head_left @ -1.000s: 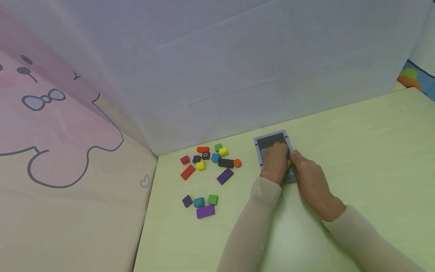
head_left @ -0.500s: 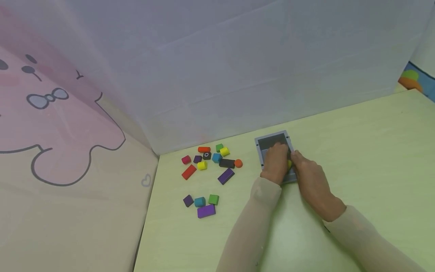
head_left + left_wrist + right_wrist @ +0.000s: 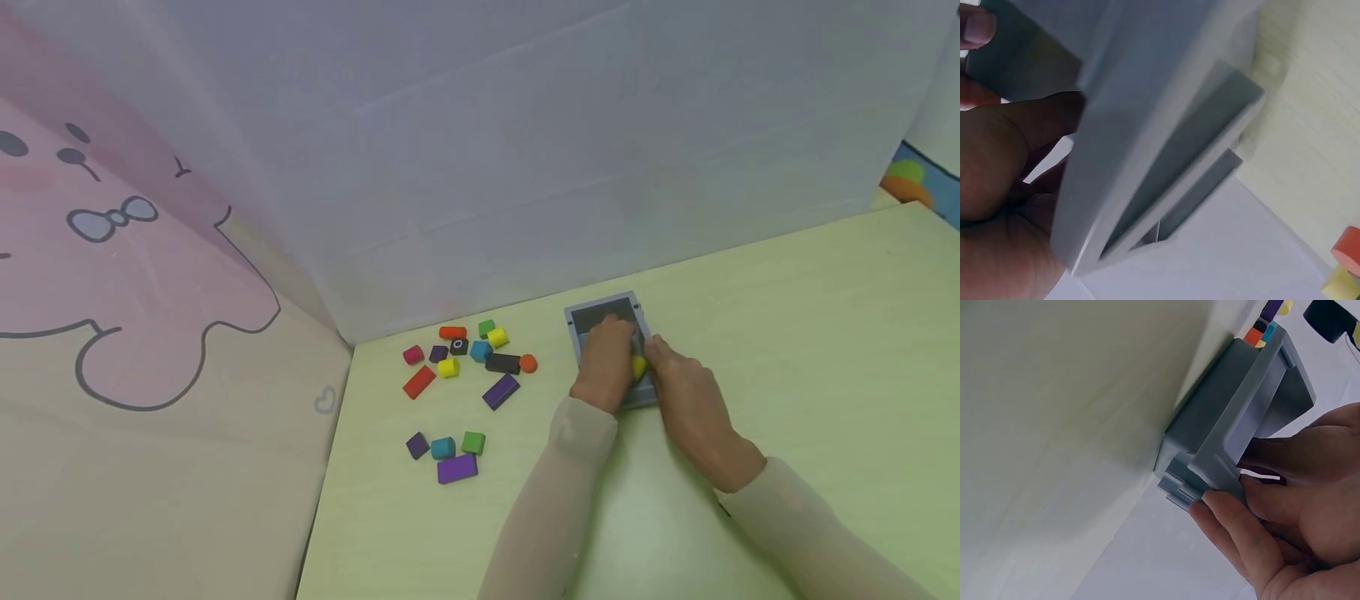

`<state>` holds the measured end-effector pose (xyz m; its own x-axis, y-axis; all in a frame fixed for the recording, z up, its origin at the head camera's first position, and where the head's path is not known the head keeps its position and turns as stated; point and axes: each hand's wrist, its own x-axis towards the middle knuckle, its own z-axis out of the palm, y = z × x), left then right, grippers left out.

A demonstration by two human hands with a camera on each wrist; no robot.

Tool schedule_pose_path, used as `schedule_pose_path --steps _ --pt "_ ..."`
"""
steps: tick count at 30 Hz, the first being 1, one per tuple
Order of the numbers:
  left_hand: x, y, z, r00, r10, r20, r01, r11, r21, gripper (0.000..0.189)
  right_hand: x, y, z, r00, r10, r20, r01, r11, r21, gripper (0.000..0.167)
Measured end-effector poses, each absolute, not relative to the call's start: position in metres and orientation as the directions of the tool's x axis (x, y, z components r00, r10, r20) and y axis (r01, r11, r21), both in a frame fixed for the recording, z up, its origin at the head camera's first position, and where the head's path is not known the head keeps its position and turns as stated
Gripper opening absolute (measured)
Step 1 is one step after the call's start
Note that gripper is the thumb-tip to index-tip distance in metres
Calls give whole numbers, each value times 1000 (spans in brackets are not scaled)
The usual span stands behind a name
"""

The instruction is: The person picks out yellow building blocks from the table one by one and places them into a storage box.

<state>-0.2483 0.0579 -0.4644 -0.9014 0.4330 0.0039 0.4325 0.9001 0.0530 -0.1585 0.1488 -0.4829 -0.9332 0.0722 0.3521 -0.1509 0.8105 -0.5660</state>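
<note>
A small grey plastic box (image 3: pixel 604 307) stands on the table in the head view, with its dark inside facing up. My left hand (image 3: pixel 606 360) reaches down into it, and its fingertips are hidden there, so what they hold does not show. Beside that hand a yellow piece (image 3: pixel 638 367) shows inside the box. My right hand (image 3: pixel 693 404) grips the box's right wall, its thumb end by the rim. The right wrist view shows fingers (image 3: pixel 1244 528) against the outside of the grey box (image 3: pixel 1210 419). Ridged slots run along the box wall (image 3: pixel 1129 125) in the left wrist view.
Left of the box lie scattered coloured blocks, among them a black block (image 3: pixel 502 363), an orange round piece (image 3: pixel 528 363) and a red block (image 3: pixel 419 382). Nearer sit a purple block (image 3: pixel 457 468) and a green block (image 3: pixel 473 442). A pale curtain (image 3: pixel 570 167) hangs behind the table.
My left hand has shifted slightly left inside the box, and more of the yellow piece shows. The right hand keeps its grip on the wall. The head view has moved slightly.
</note>
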Motion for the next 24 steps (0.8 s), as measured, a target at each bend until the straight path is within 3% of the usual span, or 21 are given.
schedule_pose_path --steps 18,24 --pt "-250 28 -447 -894 441 82 447 892 66 36 -156 148 -482 -933 74 352 -151 806 -572 38" --pt "-255 16 -443 -892 433 130 449 883 137 40 -156 149 -483 -920 64 385 -177 810 -559 37"
